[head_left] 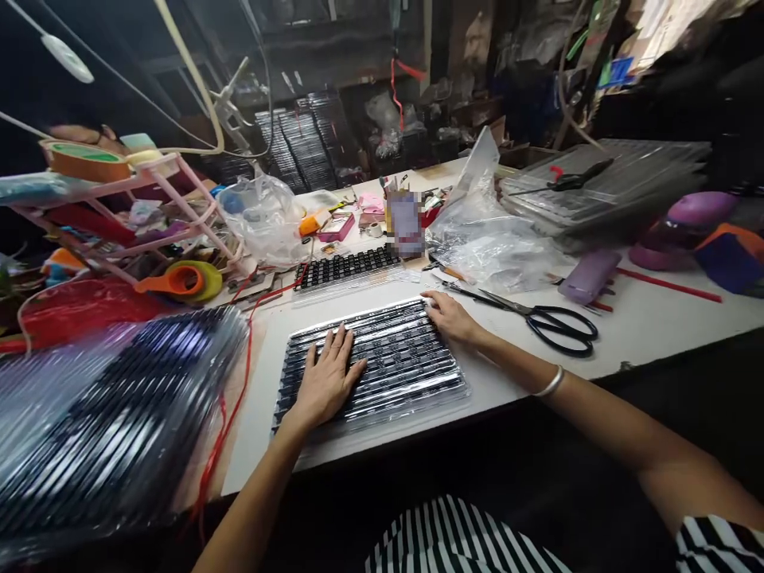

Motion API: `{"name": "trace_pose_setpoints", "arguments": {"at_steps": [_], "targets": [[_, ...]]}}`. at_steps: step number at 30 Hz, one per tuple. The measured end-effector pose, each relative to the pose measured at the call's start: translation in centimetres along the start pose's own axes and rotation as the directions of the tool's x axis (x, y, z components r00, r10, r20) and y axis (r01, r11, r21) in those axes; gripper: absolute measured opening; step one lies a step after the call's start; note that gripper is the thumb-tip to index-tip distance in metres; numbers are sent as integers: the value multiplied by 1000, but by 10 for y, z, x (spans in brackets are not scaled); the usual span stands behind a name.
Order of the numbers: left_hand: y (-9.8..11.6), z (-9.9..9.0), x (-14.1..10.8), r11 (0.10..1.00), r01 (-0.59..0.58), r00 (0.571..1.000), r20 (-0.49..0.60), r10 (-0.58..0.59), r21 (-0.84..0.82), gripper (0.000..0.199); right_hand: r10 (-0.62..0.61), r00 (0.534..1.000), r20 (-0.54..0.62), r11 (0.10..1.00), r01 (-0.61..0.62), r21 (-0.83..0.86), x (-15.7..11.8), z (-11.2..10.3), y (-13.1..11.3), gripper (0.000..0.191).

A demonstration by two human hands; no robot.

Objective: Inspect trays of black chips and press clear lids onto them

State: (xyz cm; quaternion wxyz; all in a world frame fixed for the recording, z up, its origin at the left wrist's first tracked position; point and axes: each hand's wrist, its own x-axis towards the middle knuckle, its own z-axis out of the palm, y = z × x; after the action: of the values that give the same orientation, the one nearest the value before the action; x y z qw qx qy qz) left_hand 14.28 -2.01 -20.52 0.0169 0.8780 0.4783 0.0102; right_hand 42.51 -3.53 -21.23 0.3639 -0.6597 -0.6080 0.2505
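Note:
A clear plastic tray [394, 374] filled with rows of small black parts lies flat on the white table in front of me. My left hand [328, 374] rests flat on the left part of this tray, fingers spread. At the tray's far right corner is my right hand [450, 317], its fingers bent over the edge and thumb close by; whether they pinch the rim is hard to see. Just beyond lies another tray of black parts [349, 267]. Large black-handled scissors [537, 314] sit to the right of my right hand.
Stacked filled trays [125, 414] stand at the left, beside red string [239, 398]. A pink rack [179, 215] holds tape rolls [89, 159]. Plastic bags [489, 247] lie behind, and empty clear trays [614, 183] are piled back right. A person [80, 131] is partly visible far left.

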Motion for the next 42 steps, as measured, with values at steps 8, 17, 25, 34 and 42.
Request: {"name": "trace_pose_setpoints", "arguments": {"at_steps": [8, 17, 25, 34, 42], "targets": [[-5, -1, -3, 997, -70, 997, -24, 70, 33, 54, 86, 992, -94, 971, -62, 231, 18, -7, 14, 40], [0, 4, 3, 991, -136, 986, -96, 136, 4, 61, 64, 998, -29, 996, -62, 58, 8, -7, 6, 37], [-1, 3, 0, 987, -157, 987, -34, 158, 45, 74, -34, 999, 2, 960, 33, -279, -3, 3, -6, 43], [3, 2, 2, 988, -155, 987, -48, 156, 12, 75, -149, 970, 191, 834, 227, -503, -11, 15, -24, 53], [-20, 1, -18, 995, -80, 995, -65, 77, -57, 66, -138, 987, 79, 866, 159, -474, -24, 12, -14, 50]]}}
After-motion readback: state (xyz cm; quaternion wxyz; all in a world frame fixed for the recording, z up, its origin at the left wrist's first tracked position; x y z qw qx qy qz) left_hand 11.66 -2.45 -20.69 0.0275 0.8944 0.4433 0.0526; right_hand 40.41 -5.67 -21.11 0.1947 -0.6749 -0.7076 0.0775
